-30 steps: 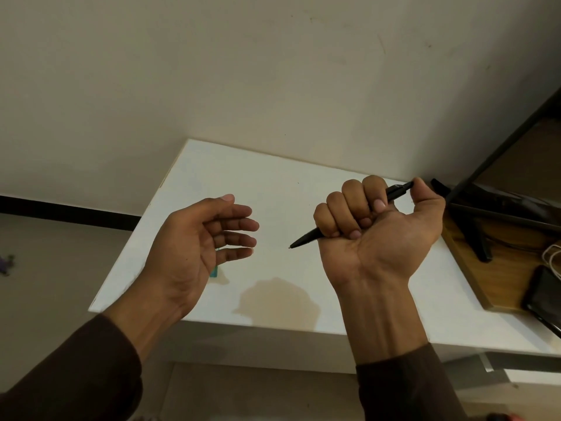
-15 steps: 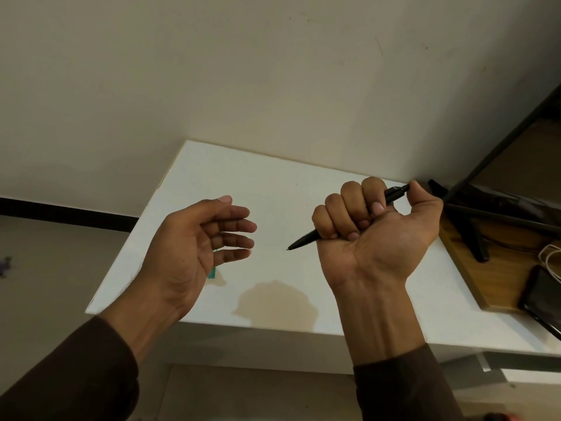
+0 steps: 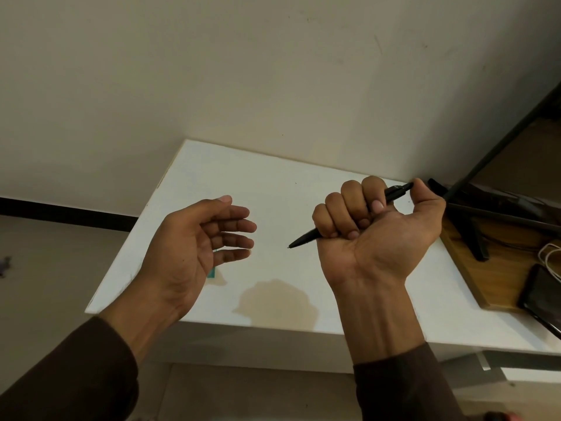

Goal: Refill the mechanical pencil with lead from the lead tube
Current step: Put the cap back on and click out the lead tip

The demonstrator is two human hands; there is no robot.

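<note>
My right hand (image 3: pixel 376 235) is closed in a fist around a black mechanical pencil (image 3: pixel 305 238), held above the white table (image 3: pixel 273 183). The pencil's tip points left and slightly down; my thumb rests on its top end at the upper right. My left hand (image 3: pixel 194 250) hovers to the left, palm up, fingers spread and holding nothing. A small teal object (image 3: pixel 211 272), perhaps the lead tube, lies on the table, mostly hidden beneath my left hand.
A wooden board (image 3: pixel 473 268) lies on the table's right side with a black stand (image 3: pixel 473 235), a white cable (image 3: pixel 549 256) and a dark phone (image 3: pixel 543 299) on it. A plain wall rises behind. The table's near edge runs below my wrists.
Both hands have stayed nearly still; my right hand with the pencil drifted very slightly left and down.
</note>
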